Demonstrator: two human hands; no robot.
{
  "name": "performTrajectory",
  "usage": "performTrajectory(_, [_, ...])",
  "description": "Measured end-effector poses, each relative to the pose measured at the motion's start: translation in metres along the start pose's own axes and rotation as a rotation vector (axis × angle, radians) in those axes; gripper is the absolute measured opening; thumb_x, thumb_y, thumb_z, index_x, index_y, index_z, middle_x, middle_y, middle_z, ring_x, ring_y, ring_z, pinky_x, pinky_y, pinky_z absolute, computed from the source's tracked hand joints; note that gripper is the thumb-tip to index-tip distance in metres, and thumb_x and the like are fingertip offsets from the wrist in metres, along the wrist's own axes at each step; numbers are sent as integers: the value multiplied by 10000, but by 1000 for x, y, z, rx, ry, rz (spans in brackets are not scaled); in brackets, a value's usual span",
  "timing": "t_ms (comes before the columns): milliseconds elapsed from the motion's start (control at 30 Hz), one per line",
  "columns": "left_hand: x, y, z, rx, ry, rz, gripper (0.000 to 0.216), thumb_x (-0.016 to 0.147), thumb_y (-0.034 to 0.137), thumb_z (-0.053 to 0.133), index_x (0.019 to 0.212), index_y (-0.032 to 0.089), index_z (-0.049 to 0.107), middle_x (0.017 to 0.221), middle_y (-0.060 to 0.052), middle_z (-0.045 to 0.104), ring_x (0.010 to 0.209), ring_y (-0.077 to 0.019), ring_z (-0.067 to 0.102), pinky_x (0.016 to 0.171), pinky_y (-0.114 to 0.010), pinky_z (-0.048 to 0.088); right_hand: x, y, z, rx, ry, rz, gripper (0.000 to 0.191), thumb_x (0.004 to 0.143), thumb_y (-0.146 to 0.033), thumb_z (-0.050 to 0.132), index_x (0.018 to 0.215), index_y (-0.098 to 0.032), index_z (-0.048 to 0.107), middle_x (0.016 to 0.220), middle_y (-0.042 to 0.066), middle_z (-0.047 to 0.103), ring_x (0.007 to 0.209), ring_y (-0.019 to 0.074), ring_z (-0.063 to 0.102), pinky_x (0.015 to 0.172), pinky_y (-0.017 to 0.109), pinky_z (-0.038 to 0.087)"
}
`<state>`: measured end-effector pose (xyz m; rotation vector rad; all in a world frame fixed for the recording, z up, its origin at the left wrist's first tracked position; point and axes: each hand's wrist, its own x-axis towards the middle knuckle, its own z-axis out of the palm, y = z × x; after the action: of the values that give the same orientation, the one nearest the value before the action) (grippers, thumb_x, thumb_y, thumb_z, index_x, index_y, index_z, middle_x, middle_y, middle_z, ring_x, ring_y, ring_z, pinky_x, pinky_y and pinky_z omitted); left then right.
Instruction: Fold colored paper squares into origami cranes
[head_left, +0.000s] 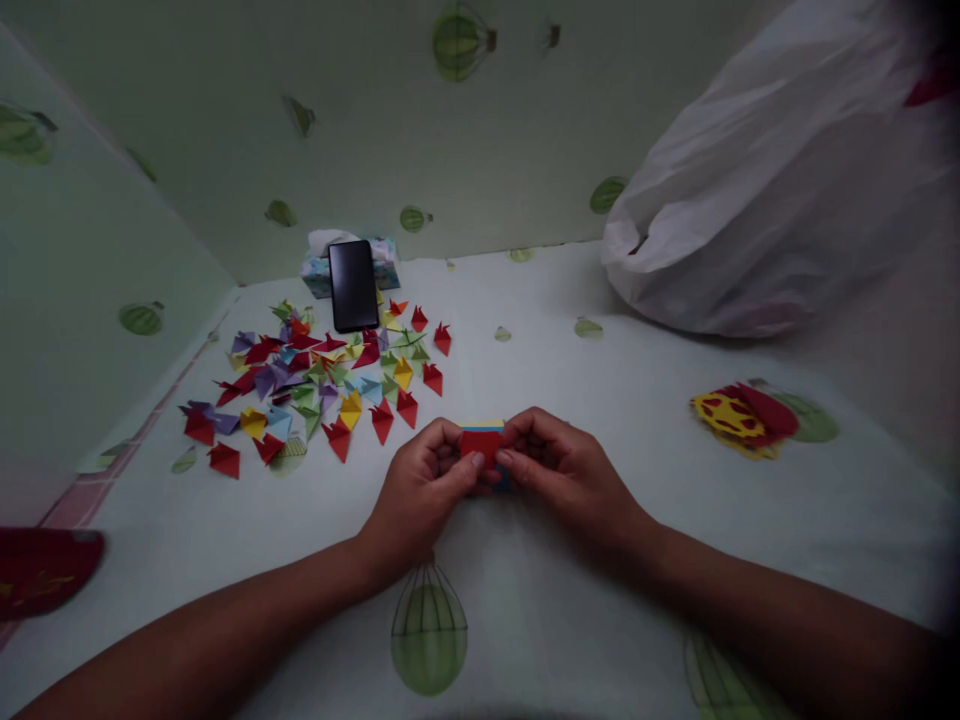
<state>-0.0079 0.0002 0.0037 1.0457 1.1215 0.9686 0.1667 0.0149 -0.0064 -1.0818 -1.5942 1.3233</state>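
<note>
My left hand (421,490) and my right hand (564,472) meet over the white sheet, fingers pinched on a small stack of coloured paper squares (481,440). A red square lies on top, and yellow and blue edges show behind and below it. Both thumbs press on the red sheet. To the far left lies a spread of several small folded paper pieces (319,385) in red, yellow, purple, blue and green.
A black phone (353,285) leans on a tissue pack (386,262) by the back wall. A big white plastic bag (780,190) fills the right rear. A red and yellow patterned item (739,417) lies at right. A red object (41,568) sits at the left edge.
</note>
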Motion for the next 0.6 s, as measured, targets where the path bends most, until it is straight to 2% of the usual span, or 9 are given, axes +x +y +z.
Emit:
performTrajectory(233, [-1, 2, 1, 61, -26, 60, 197, 794, 296, 699, 794, 167, 550, 682, 30, 592, 555, -84, 556, 547, -218, 488, -2, -3, -1, -194, -30, -147, 111, 885, -235, 590, 799, -170, 617, 729, 18, 619, 659, 138, 547, 618, 273, 419])
performTrajectory(300, [-1, 1, 0, 40, -34, 87, 192, 802, 263, 690, 915, 177, 562, 711, 35, 599, 569, -89, 577, 559, -219, 494, -2, -3, -2, -244, -28, -177, 119, 894, -215, 574, 796, -167, 621, 727, 19, 613, 656, 138, 540, 617, 273, 412])
performTrajectory(400, [0, 1, -1, 48, -53, 135, 311, 807, 215, 679, 1098, 202, 567, 752, 33, 615, 620, -96, 609, 609, -221, 514, -1, -3, -4, -283, -31, -227, 130, 896, -176, 553, 777, -173, 608, 729, 18, 612, 653, 135, 541, 607, 265, 407])
performTrajectory(500, [1, 2, -3, 82, -75, 123, 202, 797, 216, 684, 985, 191, 615, 772, 12, 644, 633, -101, 619, 628, -229, 531, 0, -3, -5, -327, -22, -305, 113, 884, -150, 568, 782, -177, 609, 737, 16, 602, 659, 135, 542, 609, 260, 412])
performTrajectory(600, [2, 3, -4, 50, -55, 79, 174, 780, 234, 706, 898, 185, 587, 743, 15, 658, 624, -108, 634, 620, -235, 541, 1, -2, -5, -347, -25, -371, 60, 892, -154, 586, 864, -179, 633, 781, 30, 614, 705, 148, 559, 639, 272, 433])
